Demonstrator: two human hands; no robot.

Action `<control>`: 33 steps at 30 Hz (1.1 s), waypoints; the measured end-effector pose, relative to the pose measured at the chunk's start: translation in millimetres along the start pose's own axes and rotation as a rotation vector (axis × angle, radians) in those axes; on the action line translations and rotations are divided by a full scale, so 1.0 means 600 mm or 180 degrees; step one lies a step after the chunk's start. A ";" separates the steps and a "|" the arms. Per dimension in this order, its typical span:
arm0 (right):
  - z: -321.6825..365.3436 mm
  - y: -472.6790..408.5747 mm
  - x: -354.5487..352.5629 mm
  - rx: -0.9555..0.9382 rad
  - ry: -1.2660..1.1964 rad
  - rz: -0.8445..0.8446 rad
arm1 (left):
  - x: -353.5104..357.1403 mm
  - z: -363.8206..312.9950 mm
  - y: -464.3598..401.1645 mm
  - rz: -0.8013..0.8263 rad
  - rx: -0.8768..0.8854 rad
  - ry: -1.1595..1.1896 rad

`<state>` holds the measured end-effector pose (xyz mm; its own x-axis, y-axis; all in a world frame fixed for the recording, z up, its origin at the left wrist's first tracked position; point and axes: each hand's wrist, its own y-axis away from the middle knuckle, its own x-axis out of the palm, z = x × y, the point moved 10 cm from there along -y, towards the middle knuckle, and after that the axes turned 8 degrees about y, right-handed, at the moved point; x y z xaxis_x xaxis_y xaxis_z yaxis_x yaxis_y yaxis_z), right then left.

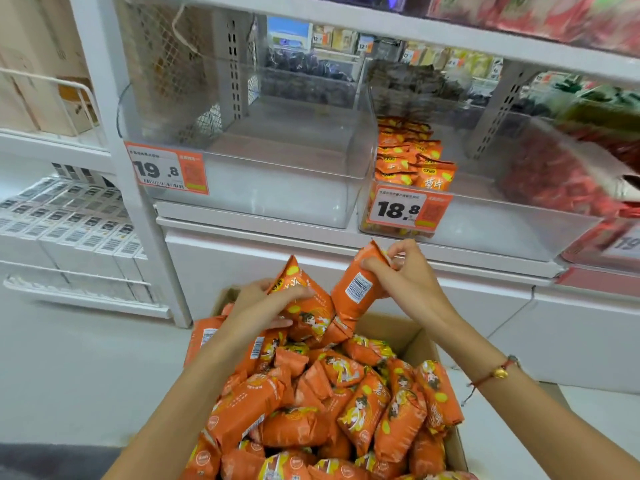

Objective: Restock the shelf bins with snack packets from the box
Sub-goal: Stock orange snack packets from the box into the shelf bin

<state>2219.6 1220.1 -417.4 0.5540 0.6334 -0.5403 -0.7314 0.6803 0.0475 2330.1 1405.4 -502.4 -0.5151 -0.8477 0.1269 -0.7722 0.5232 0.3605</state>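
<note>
The cardboard box, heaped to its rim with orange snack packets, sits low in the head view, and over its far edge both hands hold packets lifted off the pile. The left hand curls its fingers round one packet face-up, while the right hand pinches the top seam of another packet showing its barcode. On the shelf above, the clear bin tagged 18.8 holds matching orange packets along its left wall, beside a bare bin tagged 19.8.
</note>
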 end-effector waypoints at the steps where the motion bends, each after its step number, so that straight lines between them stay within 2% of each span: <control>1: -0.006 -0.002 0.006 0.0080 0.0041 0.0058 | 0.010 0.002 0.001 -0.0033 -0.0020 -0.0110; 3: -0.020 -0.005 0.024 0.0234 0.0087 0.0354 | 0.026 0.011 0.001 -0.0061 -0.0072 -0.0326; 7: -0.056 0.000 0.067 0.0537 0.0158 0.1338 | 0.045 0.039 0.002 0.0041 -0.0218 -0.0416; 10: -0.070 0.001 0.069 0.0516 0.0231 0.1636 | 0.056 0.067 0.000 0.0298 -0.0444 -0.0203; 13: -0.053 0.003 0.057 0.0247 0.0217 0.1610 | 0.065 0.071 0.003 0.0515 -0.0601 0.0115; 18: -0.007 0.005 0.045 -0.0063 0.0200 0.1355 | 0.077 0.020 0.002 0.0683 -0.0288 0.0473; 20: 0.017 0.006 0.035 -0.0216 0.0172 0.1245 | 0.078 -0.005 -0.001 0.0600 -0.0135 0.0467; 24: 0.066 0.010 -0.017 -0.0669 0.0784 0.0698 | 0.054 -0.044 -0.001 0.0218 0.0225 0.0534; 30: 0.065 0.010 -0.104 0.0167 -0.0446 0.0790 | 0.061 -0.144 0.023 0.0251 0.0871 0.0570; 33: 0.061 0.012 -0.144 0.0641 -0.1542 0.1073 | 0.078 -0.216 0.027 0.0426 0.1265 0.0532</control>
<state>2181.0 1184.0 -339.5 0.4576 0.8887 -0.0278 -0.8344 0.4400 0.3320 2341.7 1363.0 -371.0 -0.5782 -0.7558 0.3073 -0.8027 0.5945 -0.0480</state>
